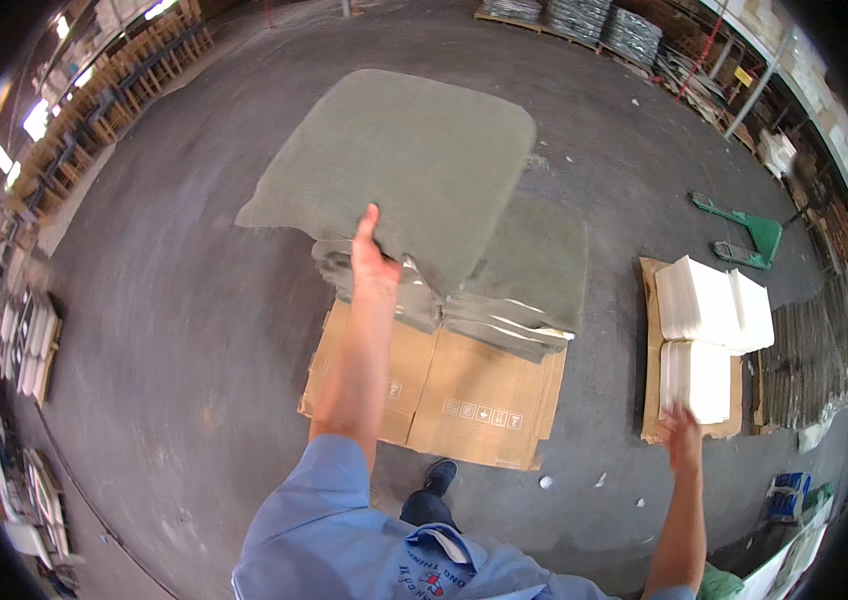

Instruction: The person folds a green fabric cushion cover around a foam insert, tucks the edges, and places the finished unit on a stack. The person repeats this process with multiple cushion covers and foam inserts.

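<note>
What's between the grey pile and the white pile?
In the head view, between the grey pile and the white pile there's bare dark floor, then a thin edge of the cardboard under the white pile.

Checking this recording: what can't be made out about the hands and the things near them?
Head view throughout:
1. Left hand: most fingers hidden beneath the grey-green panel.
2. Right hand: blurred, so its finger positions and any contact with the nearer white stack are unclear.
3. Left grey-green pile: top mostly hidden by the same panel.
</note>
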The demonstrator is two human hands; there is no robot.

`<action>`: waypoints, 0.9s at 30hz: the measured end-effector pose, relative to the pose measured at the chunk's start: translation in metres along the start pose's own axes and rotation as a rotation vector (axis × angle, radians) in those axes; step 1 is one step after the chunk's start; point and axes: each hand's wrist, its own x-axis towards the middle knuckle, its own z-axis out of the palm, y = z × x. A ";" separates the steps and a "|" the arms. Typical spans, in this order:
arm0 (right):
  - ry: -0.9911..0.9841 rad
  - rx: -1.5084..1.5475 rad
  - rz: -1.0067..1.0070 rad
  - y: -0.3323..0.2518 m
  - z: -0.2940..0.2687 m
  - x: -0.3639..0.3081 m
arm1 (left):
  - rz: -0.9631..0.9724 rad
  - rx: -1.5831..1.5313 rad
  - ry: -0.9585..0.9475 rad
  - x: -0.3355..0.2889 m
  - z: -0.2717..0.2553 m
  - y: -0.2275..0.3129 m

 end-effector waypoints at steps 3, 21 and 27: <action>0.284 0.079 0.325 0.115 -0.116 -0.044 | 0.010 -0.093 -0.036 0.055 0.018 -0.016; 0.177 -0.024 0.557 0.267 -0.095 -0.198 | -1.453 0.591 0.347 -0.253 -0.207 -0.195; 0.172 -0.228 0.538 0.333 -0.094 -0.271 | -1.578 1.221 -0.719 -0.331 -0.149 -0.308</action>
